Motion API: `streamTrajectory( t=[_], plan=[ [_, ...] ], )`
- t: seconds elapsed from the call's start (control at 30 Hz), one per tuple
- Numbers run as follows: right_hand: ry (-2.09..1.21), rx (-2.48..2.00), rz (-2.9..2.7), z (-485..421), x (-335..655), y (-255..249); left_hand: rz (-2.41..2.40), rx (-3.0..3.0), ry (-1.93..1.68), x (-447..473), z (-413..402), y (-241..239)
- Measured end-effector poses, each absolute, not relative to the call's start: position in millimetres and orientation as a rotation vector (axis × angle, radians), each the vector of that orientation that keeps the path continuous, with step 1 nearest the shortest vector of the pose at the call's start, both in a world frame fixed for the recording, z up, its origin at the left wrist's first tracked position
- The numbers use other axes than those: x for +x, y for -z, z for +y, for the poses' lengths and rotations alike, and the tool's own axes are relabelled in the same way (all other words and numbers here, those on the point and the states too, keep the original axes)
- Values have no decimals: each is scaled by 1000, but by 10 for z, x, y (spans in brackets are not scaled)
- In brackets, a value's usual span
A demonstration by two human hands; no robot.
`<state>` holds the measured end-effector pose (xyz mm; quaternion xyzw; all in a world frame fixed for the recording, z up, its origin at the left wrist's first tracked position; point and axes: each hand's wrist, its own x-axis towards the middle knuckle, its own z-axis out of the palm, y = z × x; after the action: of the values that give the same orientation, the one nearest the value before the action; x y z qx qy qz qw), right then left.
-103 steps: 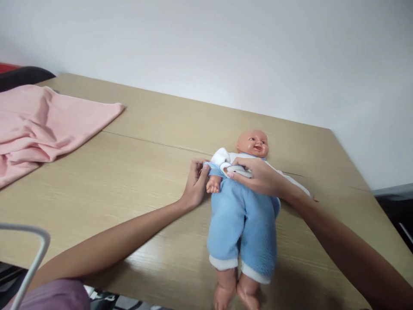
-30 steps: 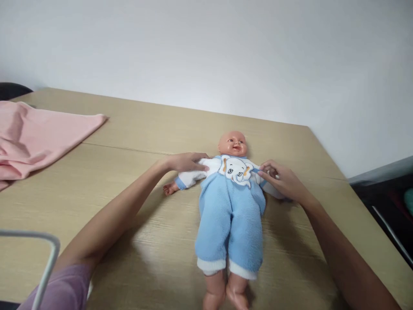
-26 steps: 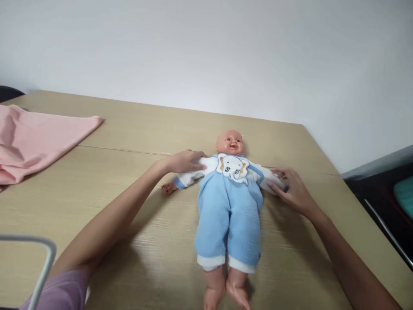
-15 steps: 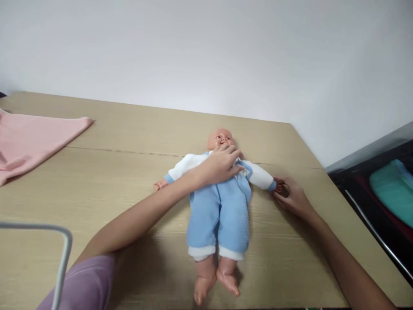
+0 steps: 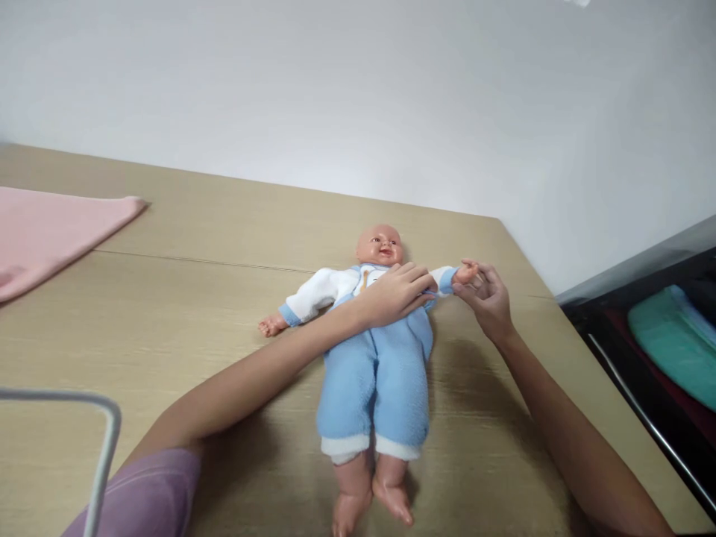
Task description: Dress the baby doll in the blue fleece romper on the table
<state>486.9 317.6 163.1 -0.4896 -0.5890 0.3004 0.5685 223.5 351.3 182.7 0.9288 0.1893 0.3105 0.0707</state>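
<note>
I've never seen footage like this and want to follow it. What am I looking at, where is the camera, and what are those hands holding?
There is no machine here: these are a person's bare hands. Every picture comes from one camera worn on their head, looking forward and down. On the wooden table, a doll in blue and white clothes lies face up, with a pink cloth at the picture's left. The left hand rests across the doll's chest; whether it grips the clothing is hard to tell. The right hand holds the doll's hand.
</note>
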Motion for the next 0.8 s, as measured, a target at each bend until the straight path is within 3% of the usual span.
streamTrajectory(
  t=[0.33,0.57,0.8],
  plan=[
    [-669,-954,-1801,2839,4448,-1543,442,2510,-1211,2157,3479,-1862],
    [-1228,-999,-1181,2751,4395,-1350,771,2393,-996,2216,3572,-1795],
    [-1060,-1186,-1098,2798,4343,-1090,908,2467,-811,2194,3555,-1795]
  ],
)
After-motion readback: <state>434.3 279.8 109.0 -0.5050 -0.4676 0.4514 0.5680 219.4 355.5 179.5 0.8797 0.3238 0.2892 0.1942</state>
